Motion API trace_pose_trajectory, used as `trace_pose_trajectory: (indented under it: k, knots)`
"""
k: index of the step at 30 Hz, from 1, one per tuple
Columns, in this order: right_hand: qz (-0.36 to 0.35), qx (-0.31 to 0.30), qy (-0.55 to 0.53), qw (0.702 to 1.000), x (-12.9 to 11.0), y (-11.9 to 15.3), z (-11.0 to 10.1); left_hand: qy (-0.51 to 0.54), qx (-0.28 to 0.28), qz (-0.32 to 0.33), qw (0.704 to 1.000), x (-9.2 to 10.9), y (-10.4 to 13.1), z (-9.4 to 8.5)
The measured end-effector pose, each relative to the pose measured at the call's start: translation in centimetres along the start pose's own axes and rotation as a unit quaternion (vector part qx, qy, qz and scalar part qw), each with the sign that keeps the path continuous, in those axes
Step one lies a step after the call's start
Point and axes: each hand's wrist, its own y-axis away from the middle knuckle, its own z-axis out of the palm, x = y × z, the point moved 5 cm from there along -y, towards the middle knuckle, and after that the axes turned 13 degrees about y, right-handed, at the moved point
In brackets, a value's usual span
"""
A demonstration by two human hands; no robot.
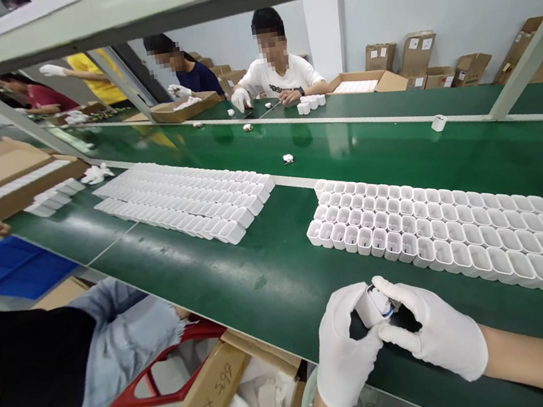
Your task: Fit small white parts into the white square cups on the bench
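Observation:
Both my hands wear white gloves and meet over the near edge of the green belt. My left hand grips a small white plastic shell. My right hand pinches a small part with a blue and metal tip at the shell's opening. Just beyond my hands lies a block of several rows of empty white shells, open side toward me. A second block of white shells lies further left on the belt.
A person in a black top and torn jeans sits at my left by a red stool. An open carton stands below the belt. Across the belt, several people work beside cartons. Shelf struts cross the view.

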Motion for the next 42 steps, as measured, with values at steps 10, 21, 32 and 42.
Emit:
trace_pose_trajectory:
  k: [10,21,32,42]
  knots:
    - [-0.087,0.016,0.038,0.995,-1.0,-0.2,-1.1,0.011,0.002,-0.005,1.000,0.0,0.5,-0.3]
    - [-0.123,-0.045,0.056,0.990,-1.0,0.4,-0.2,0.045,-0.009,-0.060,0.997,-0.4,0.8,-0.2]
    - [0.181,-0.095,-0.168,0.964,0.7,-0.1,-0.2,-0.044,-0.079,0.057,0.994,0.2,0.7,1.3]
    - [0.269,-0.200,-0.293,0.896,0.8,0.4,0.4,0.039,-0.195,-0.087,0.976,-0.8,0.5,2.1]
